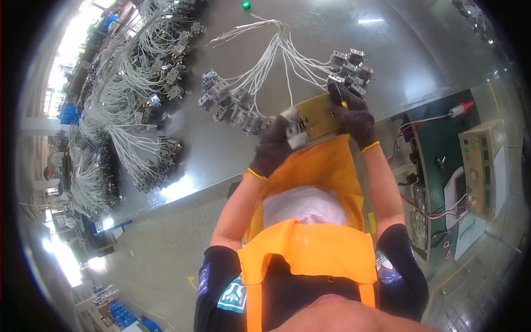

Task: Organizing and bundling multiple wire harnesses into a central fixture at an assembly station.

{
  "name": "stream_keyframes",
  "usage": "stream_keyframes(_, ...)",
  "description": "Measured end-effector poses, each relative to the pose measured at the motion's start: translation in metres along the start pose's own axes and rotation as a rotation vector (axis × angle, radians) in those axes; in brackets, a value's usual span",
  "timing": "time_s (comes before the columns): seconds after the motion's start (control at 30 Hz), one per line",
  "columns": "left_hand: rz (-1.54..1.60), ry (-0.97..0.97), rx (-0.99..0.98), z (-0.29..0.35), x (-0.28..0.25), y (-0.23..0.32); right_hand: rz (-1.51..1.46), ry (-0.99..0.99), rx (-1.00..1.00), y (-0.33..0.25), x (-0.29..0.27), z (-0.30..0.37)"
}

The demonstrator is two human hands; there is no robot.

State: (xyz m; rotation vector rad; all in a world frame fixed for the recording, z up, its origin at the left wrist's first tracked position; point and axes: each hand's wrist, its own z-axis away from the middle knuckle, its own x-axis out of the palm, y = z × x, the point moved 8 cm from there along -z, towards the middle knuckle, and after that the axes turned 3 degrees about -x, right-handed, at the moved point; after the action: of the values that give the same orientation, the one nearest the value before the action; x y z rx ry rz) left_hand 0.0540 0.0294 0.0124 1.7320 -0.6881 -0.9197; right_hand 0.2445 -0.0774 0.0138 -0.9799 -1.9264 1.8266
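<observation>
Head view: the left hand (274,146) is gripping a pale metal block (295,130) at the left end of the brass-coloured plate (318,117); grip is closing around it, blurring a bit. The right hand (354,119) is sitting at the plate's right end, grip clamping a slim yellow-handled tool (344,104).

Progress: work is looking midway. White wires (271,58) are already joining the left cluster (221,99) and right cluster (351,69), both lying beyond the plate. The held block is seemingly awaiting handling; finished count, can't tell.

Around: a big wired heap (133,88) is filling the bench (404,50) well left of the plate; a green cap (246,5) is lying far beyond it. A control box (478,169) is standing right of the plate. Clusters and loose wires are crowding the plate's far side, possibly snagging.
</observation>
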Motion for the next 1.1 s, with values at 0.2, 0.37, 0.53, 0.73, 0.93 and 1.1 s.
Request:
stream_keyframes(0.2,0.640,0.136,-0.268,-0.017,0.021,-0.034,0.132,-0.088,-0.053,0.007,0.001,0.007)
stream_keyframes(0.37,-0.398,0.326,0.112,-0.015,0.029,0.017,-0.092,-0.201,0.376,-0.006,0.007,0.034)
stream_keyframes(0.53,-0.477,0.271,0.186,-0.031,0.031,0.017,0.226,-0.305,-0.037,-0.045,0.013,0.039)
stream_keyframes(0.73,-0.480,0.114,0.159,-0.043,0.037,0.006,0.830,-0.362,-0.191,-0.067,0.038,0.033)
stream_keyframes(0.93,-0.486,0.041,0.100,-0.048,0.041,0.009,0.953,-0.422,-0.173,-0.065,0.043,0.031)
stream_keyframes(1.1,-0.424,0.180,0.213,-0.043,0.038,0.010,0.987,-0.379,-0.108,-0.047,0.046,0.031)
